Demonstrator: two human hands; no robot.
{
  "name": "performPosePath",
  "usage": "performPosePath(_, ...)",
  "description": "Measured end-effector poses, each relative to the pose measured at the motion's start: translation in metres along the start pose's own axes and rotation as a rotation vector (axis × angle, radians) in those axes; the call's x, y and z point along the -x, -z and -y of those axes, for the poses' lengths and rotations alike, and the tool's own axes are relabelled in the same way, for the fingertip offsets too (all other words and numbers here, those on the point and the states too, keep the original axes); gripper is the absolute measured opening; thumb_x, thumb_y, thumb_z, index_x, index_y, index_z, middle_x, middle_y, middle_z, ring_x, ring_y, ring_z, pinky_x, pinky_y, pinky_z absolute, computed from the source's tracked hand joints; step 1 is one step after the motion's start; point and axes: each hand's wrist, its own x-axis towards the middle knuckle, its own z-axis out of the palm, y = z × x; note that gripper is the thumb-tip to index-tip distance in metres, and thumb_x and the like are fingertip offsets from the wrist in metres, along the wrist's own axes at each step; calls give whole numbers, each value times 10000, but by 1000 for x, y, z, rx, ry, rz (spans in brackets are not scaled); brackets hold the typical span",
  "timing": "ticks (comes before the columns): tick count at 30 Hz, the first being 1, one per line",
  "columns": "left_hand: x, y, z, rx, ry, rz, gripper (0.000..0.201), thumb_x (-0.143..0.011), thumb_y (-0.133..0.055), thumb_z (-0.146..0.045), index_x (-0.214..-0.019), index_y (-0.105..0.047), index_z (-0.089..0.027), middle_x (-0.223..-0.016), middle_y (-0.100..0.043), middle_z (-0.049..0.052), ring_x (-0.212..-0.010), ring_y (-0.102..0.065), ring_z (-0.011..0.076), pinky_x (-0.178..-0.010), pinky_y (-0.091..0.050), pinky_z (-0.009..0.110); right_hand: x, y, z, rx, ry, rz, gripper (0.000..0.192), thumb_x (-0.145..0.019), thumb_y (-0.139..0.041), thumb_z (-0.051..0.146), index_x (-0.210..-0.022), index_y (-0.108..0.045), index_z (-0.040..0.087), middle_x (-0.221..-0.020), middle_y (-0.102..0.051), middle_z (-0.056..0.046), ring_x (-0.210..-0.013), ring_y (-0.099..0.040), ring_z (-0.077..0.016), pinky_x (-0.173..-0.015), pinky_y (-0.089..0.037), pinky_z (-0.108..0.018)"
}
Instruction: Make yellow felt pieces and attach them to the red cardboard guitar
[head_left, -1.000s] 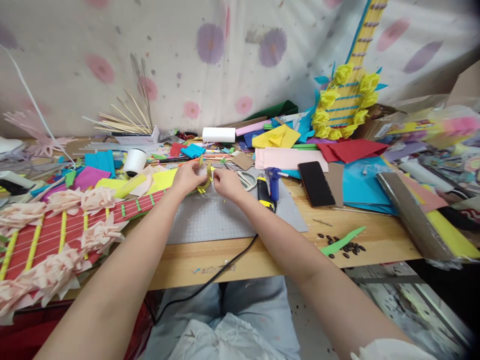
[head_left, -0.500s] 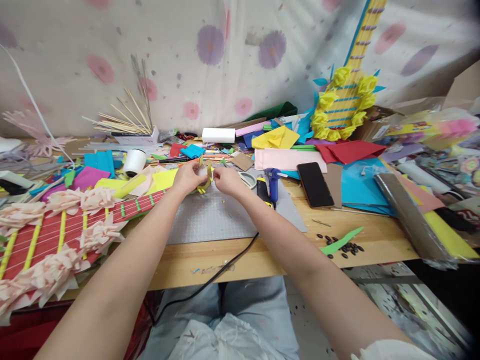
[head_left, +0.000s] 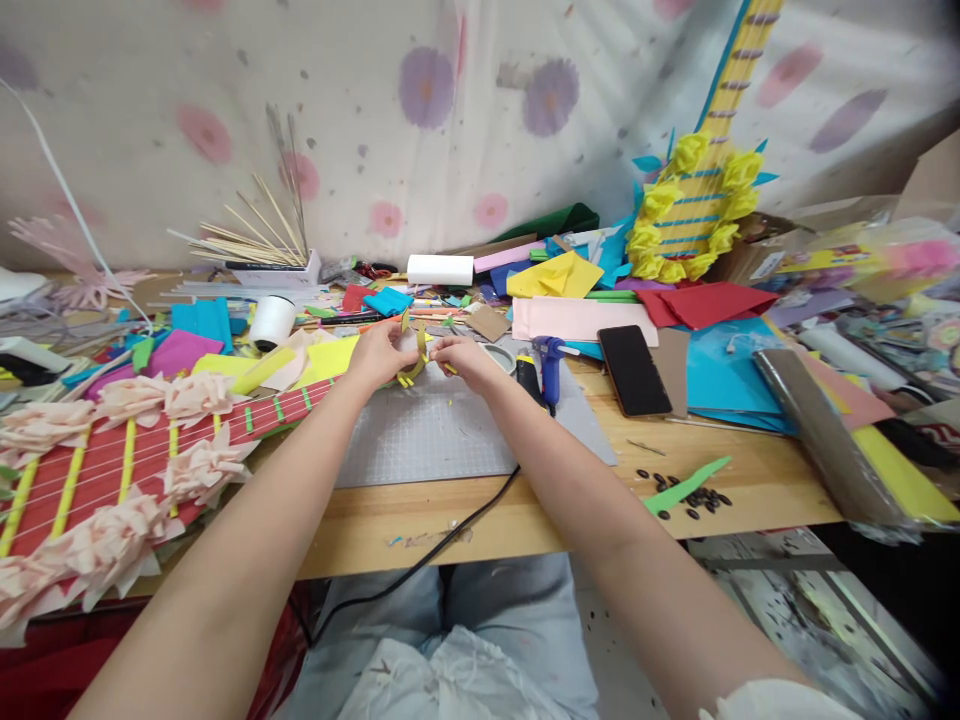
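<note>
Paper dominates the scene: a thin yellow paper strip (head_left: 415, 362), curled into a loop, is pinched between the fingers of the left hand (head_left: 382, 352) and the right hand (head_left: 465, 362), both closed on it just above the far edge of a grey gridded cutting mat (head_left: 427, 435). The mat is laid flat on a pale wooden table (head_left: 525, 510). One red cardboard guitar (head_left: 112, 470) is seen at the left, crossed by yellow bands and edged with ruffled pale pink tissue flowers; a second guitar (head_left: 701, 195), yellow and blue with crinkled yellow flowers, is propped against the flowered cloth backdrop. One blue and yellow glue gun (head_left: 541, 368) is stood just right of the right hand, its black cord trailing over the table edge. One black smartphone (head_left: 634, 368), glossy and rectangular, is laid beyond it. One green paper sliver (head_left: 684, 486) is set among scattered dark seeds near the front edge. A bundle of thin wooden sticks (head_left: 259, 235) is fanned at the back left.
</note>
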Motion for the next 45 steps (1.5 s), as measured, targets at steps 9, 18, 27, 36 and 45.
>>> performPosePath(9,-2,-1,2,-17,-30,-2,439,-592,-610,-326,-1010,-614,-192,-1014,-663,47,-887,-608,198,-801,-446,273,4,5,2,637,215,-164,178,-735,-451,152,-767,-624,183,-806,-650,-46,-755,-551,-165,-685,-383,-259)
performPosePath(18,-2,-2,1,-31,-4,-17,426,-585,-617,-351,-977,-622,-183,-1009,-660,60,-883,-611,212,-797,-450,282,8,-4,5,616,152,-193,173,-725,-466,167,-743,-638,175,-836,-668,-73,-796,-581,-195,-715,-406,-280)
performPosePath(27,0,2,0,-38,-15,-3,423,-594,-611,-344,-986,-614,-187,-1003,-663,38,-869,-606,189,-768,-444,264,-4,-3,9,-8,-137,-43,151,-635,-500,73,-513,-471,159,-422,-432,27,-401,-405,-79,-454,-374,-212)
performPosePath(36,-2,-3,-1,-41,-20,-13,420,-592,-617,-363,-972,-624,-185,-1004,-664,50,-865,-606,197,-777,-448,275,-2,-5,14,488,43,-200,37,-654,-542,153,-640,-572,169,-744,-645,-54,-798,-601,-194,-708,-443,-272)
performPosePath(45,-1,-1,-2,-18,-19,-2,439,-593,-619,-355,-993,-611,-174,-1017,-659,49,-892,-606,188,-799,-444,267,17,21,8,48,-141,180,129,-744,-585,254,-751,-510,150,-640,-630,-35,-580,-602,-114,-535,-514,-229)
